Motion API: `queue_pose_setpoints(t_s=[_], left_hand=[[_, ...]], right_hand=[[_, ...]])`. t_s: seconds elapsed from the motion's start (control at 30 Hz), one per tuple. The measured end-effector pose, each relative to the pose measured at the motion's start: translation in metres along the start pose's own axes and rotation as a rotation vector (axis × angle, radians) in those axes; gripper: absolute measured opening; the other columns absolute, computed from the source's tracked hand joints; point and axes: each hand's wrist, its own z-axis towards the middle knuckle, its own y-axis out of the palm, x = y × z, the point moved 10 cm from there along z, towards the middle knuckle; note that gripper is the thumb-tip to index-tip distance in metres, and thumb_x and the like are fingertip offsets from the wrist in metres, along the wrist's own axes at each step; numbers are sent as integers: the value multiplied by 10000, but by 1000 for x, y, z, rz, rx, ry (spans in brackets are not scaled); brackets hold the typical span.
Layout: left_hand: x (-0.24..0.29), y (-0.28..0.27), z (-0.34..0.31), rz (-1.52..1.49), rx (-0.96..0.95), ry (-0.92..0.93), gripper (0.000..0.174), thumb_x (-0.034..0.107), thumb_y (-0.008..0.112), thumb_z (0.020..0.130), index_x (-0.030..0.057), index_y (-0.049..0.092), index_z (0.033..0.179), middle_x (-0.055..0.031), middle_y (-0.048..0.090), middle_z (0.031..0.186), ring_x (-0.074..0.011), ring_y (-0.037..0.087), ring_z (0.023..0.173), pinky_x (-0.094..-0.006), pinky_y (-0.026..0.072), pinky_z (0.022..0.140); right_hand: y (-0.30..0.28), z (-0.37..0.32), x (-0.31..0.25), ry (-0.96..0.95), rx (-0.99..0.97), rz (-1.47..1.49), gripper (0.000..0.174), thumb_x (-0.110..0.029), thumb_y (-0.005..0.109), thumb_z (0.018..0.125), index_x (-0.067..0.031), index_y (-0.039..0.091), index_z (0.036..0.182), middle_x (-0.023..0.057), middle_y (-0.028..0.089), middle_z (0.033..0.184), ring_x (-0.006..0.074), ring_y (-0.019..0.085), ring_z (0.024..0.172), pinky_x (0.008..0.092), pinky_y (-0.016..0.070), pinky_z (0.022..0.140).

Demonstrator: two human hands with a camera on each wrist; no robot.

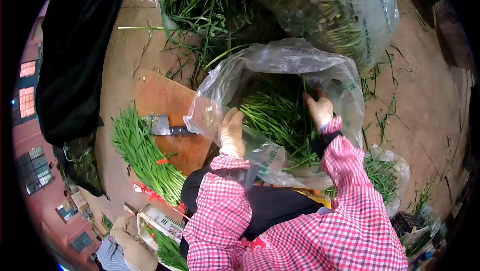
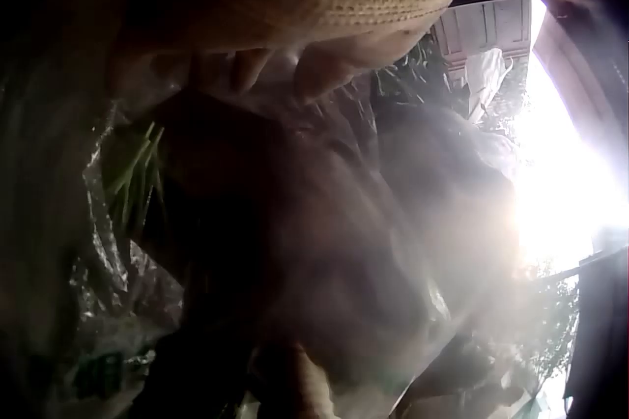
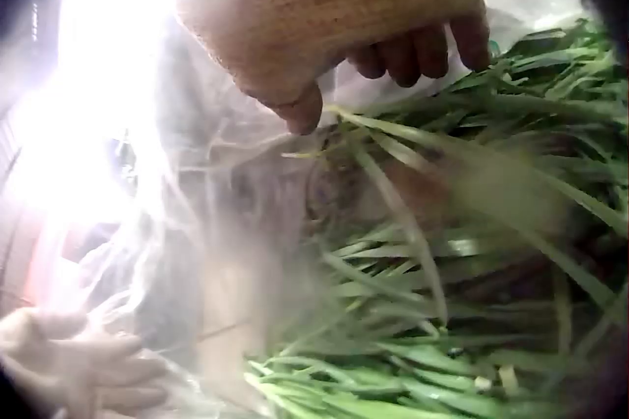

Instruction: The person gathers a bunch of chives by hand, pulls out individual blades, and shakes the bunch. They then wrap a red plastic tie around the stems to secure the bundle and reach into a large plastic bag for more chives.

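Head view: gloved left hand (image 1: pixel 231 133) grips the plastic bag (image 1: pixel 280 56) at its near rim. The right hand (image 1: pixel 319 108) is nearer the chives (image 1: pixel 277 116), reaching deeper onto stalks that slant across the bag's mouth. Left wrist view: just curled fingers (image 2: pixel 314 60) on murky plastic. Right wrist view alone shows fingers (image 3: pixel 423 51) hooked over the stalks, with the thumb opposite.

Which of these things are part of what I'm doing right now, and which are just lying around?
In use: clear bag, left hand holding its rim, right hand gripping green stalks inside.
Lying about: cleaver, wooden board, tied bundles, full sack, black cloth.
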Motion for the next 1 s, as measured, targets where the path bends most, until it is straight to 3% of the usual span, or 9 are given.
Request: queue_pose_setpoints(t_s=[0.2,0.23,0.37,0.43,0.57,0.6,0.67,0.87,1.0], left_hand=[[15,7,-9,-81,-17,25,472,158,625,893,-35,532,1313,-131,570,1280,-214,500,1175,-309,361,1024],[22,5,-13,-92,-4,19,470,159,625,893,-34,533,1312,-128,570,1277,-212,496,1179,-310,359,1025],[18,7,-10,-160,-27,-7,462,184,640,883,-9,559,1296,-116,562,1288,-204,492,1175,-319,346,1029],[16,6,-8,-176,-32,8,460,190,642,881,-7,566,1289,-115,563,1287,-203,492,1175,-320,342,1030],[22,6,-16,-185,0,-32,453,187,644,878,-13,573,1279,-113,576,1270,-204,492,1176,-320,345,1028],[22,9,-13,-155,-85,-7,467,236,599,880,69,559,1314,-85,511,1373,-224,381,1335,-495,193,1122],[15,6,-8,-144,-91,-17,466,237,597,880,73,559,1315,-83,512,1372,-223,386,1327,-493,201,1118],[9,5,1,-168,-86,-25,464,224,589,893,31,551,1313,-98,528,1354,-233,416,1305,-462,268,1100],[12,12,1,-208,-32,-37,418,178,617,887,3,593,1266,-101,603,1248,-207,522,1135,-317,363,1018]], right_hand=[[53,28,-17,-108,-94,-281,482,-427,617,846,-35,641,1125,200,634,1174,403,558,1120,463,432,964],[58,13,-44,-279,-72,-268,319,-334,641,833,-65,675,1000,160,657,1095,387,577,1064,461,447,934],[97,-66,-113,-861,-55,-248,401,-264,738,728,-84,658,1077,143,601,1228,344,503,1219,491,355,1073],[135,-82,-112,-797,-219,-443,781,-343,749,717,-137,409,1389,142,350,1474,346,283,1391,564,178,1146],[180,-74,-97,-711,-288,-653,932,-411,758,710,-183,285,1479,133,259,1536,325,215,1429,616,111,1145],[182,-70,-98,-695,-306,-686,934,-415,755,709,-193,282,1483,132,249,1545,323,212,1434,616,105,1147],[180,-54,-95,-636,-350,-776,923,-427,729,723,-226,266,1496,127,196,1578,317,195,1454,615,82,1153],[123,15,-76,-348,-384,-578,1083,-446,740,704,-173,114,1544,171,140,1589,358,178,1451,578,152,1153],[131,-14,-88,-483,-419,-604,1111,-498,772,663,-146,174,1531,190,192,1574,367,211,1439,553,209,1144]])
